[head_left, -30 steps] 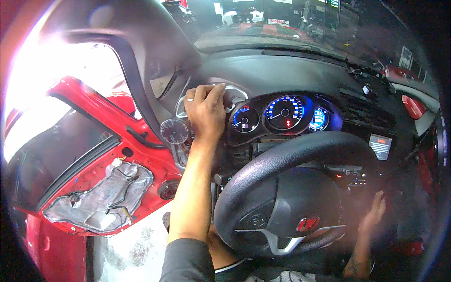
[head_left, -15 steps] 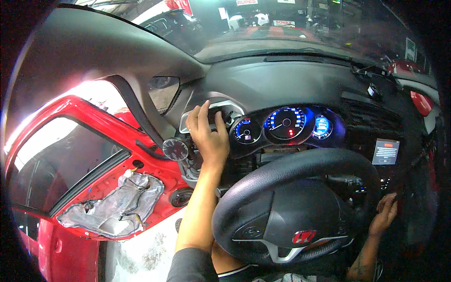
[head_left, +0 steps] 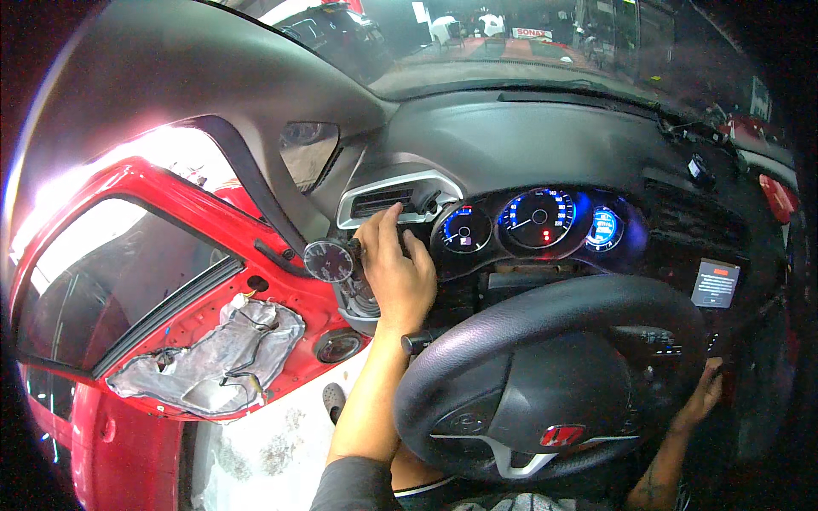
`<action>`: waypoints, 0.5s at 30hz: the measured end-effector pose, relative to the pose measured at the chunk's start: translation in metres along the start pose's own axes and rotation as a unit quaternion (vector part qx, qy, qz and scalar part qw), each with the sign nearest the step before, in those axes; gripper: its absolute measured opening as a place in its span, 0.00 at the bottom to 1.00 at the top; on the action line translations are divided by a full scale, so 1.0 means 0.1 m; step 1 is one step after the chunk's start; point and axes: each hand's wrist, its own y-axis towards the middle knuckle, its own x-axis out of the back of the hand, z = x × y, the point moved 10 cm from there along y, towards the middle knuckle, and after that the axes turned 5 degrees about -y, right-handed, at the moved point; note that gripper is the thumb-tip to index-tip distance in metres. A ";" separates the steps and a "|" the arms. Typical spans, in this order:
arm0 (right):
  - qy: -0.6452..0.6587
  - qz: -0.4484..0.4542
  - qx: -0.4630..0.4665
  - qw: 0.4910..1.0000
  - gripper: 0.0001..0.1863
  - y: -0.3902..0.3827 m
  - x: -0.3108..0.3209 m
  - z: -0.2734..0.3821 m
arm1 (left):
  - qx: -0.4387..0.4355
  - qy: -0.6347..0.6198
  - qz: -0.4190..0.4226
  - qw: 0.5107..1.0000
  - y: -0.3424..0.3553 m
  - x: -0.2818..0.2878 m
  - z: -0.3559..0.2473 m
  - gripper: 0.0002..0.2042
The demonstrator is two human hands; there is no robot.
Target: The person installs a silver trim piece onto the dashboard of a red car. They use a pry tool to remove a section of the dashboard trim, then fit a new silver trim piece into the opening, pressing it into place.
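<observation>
I sit in a car's driver seat. My left hand reaches past the black steering wheel to the left end of the dashboard, fingers spread against the panel just below the silver-trimmed air vent. A round gauge-like part sits right beside its thumb. My right hand is low on the far side of the wheel, fingers partly curled near the stalk and console; what it touches is hidden. Blue-lit instrument dials glow behind the wheel.
The red driver's door stands open on the left, its inner trim removed, with a plastic sheet and wires exposed. A small screen sits right of the wheel. Pale floor shows below the door. Beyond the windscreen is a workshop.
My left hand has slid down from the vent's top edge to the panel below it. My view has shifted, and the right hand has moved a little to the right.
</observation>
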 end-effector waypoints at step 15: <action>0.090 0.055 -0.108 0.989 0.22 0.00 -0.10 -0.34 | -0.040 0.050 0.035 0.997 0.00 -0.07 0.06 0.14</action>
